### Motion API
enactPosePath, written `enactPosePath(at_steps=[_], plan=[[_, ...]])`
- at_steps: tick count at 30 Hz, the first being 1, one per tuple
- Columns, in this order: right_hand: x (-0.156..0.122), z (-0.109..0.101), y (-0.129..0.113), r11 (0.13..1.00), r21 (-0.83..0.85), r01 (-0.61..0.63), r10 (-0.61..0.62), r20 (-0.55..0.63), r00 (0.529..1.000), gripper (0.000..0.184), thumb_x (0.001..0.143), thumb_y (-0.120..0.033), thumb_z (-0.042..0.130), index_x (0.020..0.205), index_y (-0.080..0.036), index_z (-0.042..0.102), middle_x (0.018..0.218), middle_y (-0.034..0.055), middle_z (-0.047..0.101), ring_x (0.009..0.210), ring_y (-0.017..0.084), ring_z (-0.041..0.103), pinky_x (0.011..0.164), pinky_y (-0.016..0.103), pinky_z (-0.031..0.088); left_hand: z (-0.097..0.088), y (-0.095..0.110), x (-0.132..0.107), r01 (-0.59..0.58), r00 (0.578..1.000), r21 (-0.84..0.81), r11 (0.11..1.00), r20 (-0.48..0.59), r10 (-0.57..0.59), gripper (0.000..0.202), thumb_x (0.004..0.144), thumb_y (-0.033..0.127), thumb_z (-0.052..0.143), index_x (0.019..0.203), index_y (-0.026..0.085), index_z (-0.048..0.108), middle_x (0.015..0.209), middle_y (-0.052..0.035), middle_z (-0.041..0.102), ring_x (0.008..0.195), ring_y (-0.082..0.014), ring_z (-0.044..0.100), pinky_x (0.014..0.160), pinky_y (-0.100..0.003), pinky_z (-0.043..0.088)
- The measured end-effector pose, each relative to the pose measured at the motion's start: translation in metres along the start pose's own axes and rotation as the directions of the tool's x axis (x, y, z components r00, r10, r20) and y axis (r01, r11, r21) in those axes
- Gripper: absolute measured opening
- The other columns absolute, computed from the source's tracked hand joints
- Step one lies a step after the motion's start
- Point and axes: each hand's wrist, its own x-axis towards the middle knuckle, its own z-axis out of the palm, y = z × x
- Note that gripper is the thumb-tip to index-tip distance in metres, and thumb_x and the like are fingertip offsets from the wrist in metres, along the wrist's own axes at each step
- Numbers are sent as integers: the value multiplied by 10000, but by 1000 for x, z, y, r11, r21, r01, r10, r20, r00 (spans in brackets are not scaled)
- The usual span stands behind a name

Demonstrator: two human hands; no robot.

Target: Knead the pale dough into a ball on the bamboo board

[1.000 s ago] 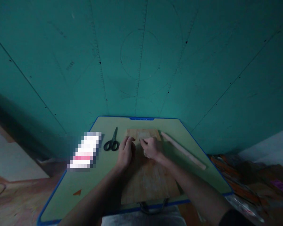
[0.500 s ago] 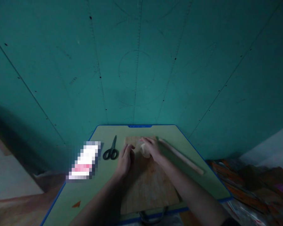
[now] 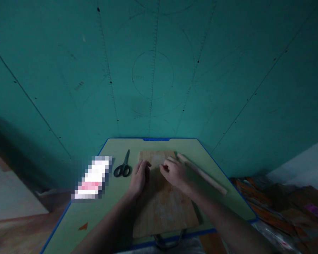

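My left hand (image 3: 140,177) rests at the left edge of a wooden cutting board (image 3: 164,211). Its fingers are loosely bent and slightly apart, and nothing shows in them. Over the right half of the board, my right hand (image 3: 175,172) is closed, fingers curled inward. The pale lump of dough seen under it a moment earlier is now hidden, apparently inside this hand. A wooden rolling pin (image 3: 204,174) lies slantwise just right of the board, beyond the right hand. Black-handled scissors (image 3: 124,167) lie left of my left hand, blades pointing away.
The pale table (image 3: 100,211) has a blue rim and stands against a green wall (image 3: 153,77) with drawn lines. A blurred-out flat object (image 3: 94,176) lies at the table's left edge. An orange scrap (image 3: 83,226) is near the front left. Cardboard (image 3: 299,211) is piled at right.
My right hand has curled from a flatter reach over the dough into a closed shape, and the dough has gone from sight. My left hand keeps its place. The view has tilted slightly.
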Motion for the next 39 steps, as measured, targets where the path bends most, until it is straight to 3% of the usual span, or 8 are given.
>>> enactPosePath(at_steps=[6,13,19,26,28,31,36,39], plan=[[-8,6,-15,964,-176,199,-195,42,980,277,863,-296,568,607,-206,625,668,25,647,670,149,576,655,273,367,-3,5,-1,-28,999,89,996,-24,30,275,784,447,471,705,195,553,484,65,423,427,-101,387,406,-199,296],[1,0,-42,951,-294,93,-31,209,977,199,909,-302,508,987,-203,662,857,83,706,826,233,627,701,332,414,-2,3,-2,-48,997,75,996,-55,52,263,788,425,476,696,196,565,481,63,426,415,-104,398,402,-204,312],[17,2,-44,921,-324,215,-107,320,941,258,919,-285,474,1084,-178,640,1175,153,601,1140,297,499,942,438,375,1,8,-5,-28,997,-40,999,-70,25,263,810,428,481,708,192,535,435,77,418,353,-91,390,363,-190,299],[46,33,-11,990,-123,68,-22,341,940,349,922,-288,526,1263,-214,539,1300,132,536,1207,249,477,955,384,387,0,5,-5,-27,995,0,1000,-100,27,300,834,460,452,744,189,546,446,84,415,327,-80,375,340,-183,283],[57,46,0,995,72,-68,45,283,958,317,862,-275,611,1173,-214,592,1223,103,591,1134,223,536,919,344,413,-1,4,-4,-25,996,-1,1000,-89,25,303,840,462,426,747,196,537,444,87,404,317,-80,365,329,-181,271],[70,55,14,920,304,-248,214,141,967,154,818,-256,611,956,-195,642,1024,57,665,980,200,606,839,302,448,-1,3,-3,-17,997,-11,1000,-76,17,294,833,459,416,751,201,530,454,88,402,312,-81,355,314,-181,257],[58,30,22,888,366,-276,277,52,959,271,908,-291,381,798,-197,611,770,17,646,787,182,620,726,289,465,-3,0,0,-22,997,-18,1000,-72,21,282,823,450,431,751,198,535,475,81,411,350,-82,378,343,-176,300],[27,13,13,948,294,-124,116,44,992,233,912,-358,468,855,-211,640,908,39,675,936,196,610,837,307,445,-4,-1,1,-26,999,-11,1000,-43,26,291,825,458,424,752,199,535,472,76,415,356,-87,380,344,-177,299]])
